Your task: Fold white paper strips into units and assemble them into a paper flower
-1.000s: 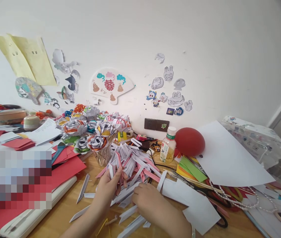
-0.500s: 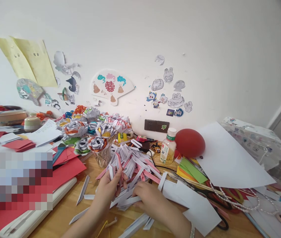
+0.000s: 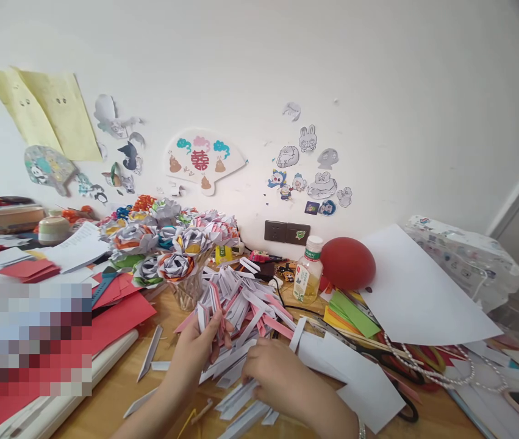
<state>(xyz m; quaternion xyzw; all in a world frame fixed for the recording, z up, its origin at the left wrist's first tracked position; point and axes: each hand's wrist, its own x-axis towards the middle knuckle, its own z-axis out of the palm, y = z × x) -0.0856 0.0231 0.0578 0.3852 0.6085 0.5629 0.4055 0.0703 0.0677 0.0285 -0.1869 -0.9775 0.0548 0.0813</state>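
My left hand [image 3: 197, 350] is up off the desk, fingers pinched shut on a small bundle of folded strips [image 3: 208, 311], white with pink edges, held upright at the near edge of the heap. My right hand [image 3: 275, 378] is low, palm down, fingers curled onto loose folded strips [image 3: 241, 396] lying on the wooden desk [image 3: 117, 390]; I cannot tell whether it actually grips one or just presses on them. The two hands sit close together, not touching.

Biggest thing out here: a large white sheet [image 3: 419, 292] leaning at the right, with a patterned bag [image 3: 465, 256] behind it. Left of me, red paper [image 3: 122, 311] spread flat, partly over a white keyboard-like slab [image 3: 71, 390]. Straight ahead, the heap of folded strips [image 3: 250, 299], just beyond my fingers. Behind it, a bouquet of paper roses [image 3: 172, 241] standing in a clear glass [image 3: 188, 292]. To the right of the heap, a red balloon [image 3: 348, 262], and touching distance beside it a small clear bottle [image 3: 307, 271] with a white cap. A smaller white sheet [image 3: 360, 378] lies just right of my right hand, with scissors [image 3: 405, 402] poking out from under it. A single folded strip [image 3: 149, 353] lies alone left of my left hand.
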